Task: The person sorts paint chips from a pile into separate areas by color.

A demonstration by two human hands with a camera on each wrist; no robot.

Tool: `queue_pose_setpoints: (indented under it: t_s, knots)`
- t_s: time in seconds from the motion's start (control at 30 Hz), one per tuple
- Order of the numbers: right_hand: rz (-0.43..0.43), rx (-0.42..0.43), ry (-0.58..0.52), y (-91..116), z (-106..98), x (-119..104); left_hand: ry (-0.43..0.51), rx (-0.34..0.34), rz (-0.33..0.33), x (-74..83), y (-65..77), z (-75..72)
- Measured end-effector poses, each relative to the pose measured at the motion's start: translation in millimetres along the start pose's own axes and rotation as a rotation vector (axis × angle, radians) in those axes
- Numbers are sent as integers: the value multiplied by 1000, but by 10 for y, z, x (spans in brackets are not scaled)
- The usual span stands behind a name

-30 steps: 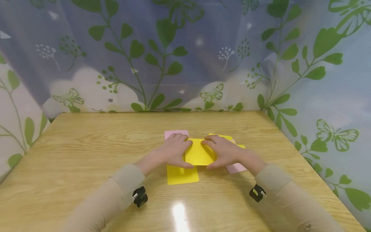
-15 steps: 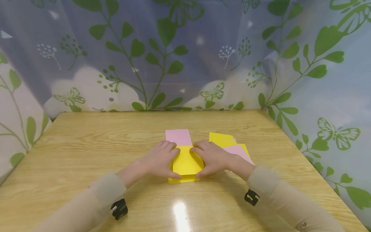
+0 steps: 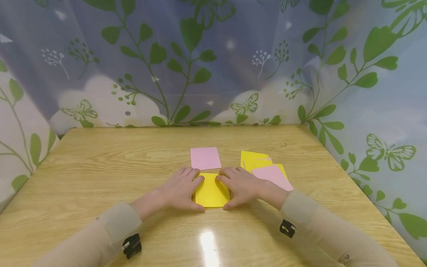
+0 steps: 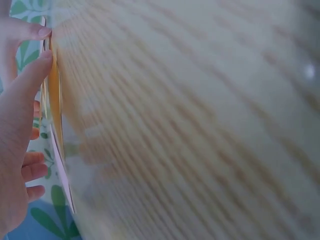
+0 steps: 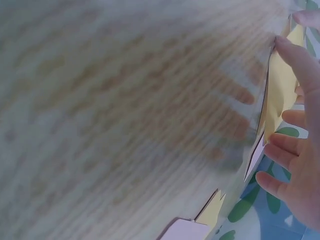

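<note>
Yellow filled the gap between our hands: the yellow card (image 3: pixel 212 190) lay on or just above the table (image 3: pixel 100 167), the pink card (image 3: pixel 205 158) just beyond its far edge, a mixed pile (image 3: pixel 271 177) to the right. Our left hand (image 3: pixel 178 190) was half curled, thumb at the near left corner and forefinger at the far left, gripping that side; our right hand (image 3: pixel 243 187) mirrored it. To manage this well, we judged, both hands needed to press inward lightly and evenly with thumbs level, since a hard squeeze could buckle the sheet.

From the head view we had the outline and the narrow gap to the pink card, but not what lay beneath. The right wrist view showed the yellow bowed, and the left wrist view showed thin edges by the thumb; we could not count layers.
</note>
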State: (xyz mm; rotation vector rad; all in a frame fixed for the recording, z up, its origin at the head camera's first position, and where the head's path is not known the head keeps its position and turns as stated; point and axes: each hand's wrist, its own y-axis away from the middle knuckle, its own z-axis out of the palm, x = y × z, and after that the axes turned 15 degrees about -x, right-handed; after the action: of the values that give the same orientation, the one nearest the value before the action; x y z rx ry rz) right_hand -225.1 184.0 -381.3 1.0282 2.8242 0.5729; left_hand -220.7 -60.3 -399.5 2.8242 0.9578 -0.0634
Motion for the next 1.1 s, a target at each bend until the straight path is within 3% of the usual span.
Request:
queue_pose_setpoints:
  t_s: [0.4, 0.9, 1.1]
  knots:
    - [-23, -70, -75, -33, -23, 34, 55, -133, -50, 25, -6, 48]
    - [-39, -62, -56, -97, -40, 29, 55, -162, -30, 9, 15, 20]
    - [-17, -17, -71, -32, -53, 53, 31, -98, -13, 41, -53, -32]
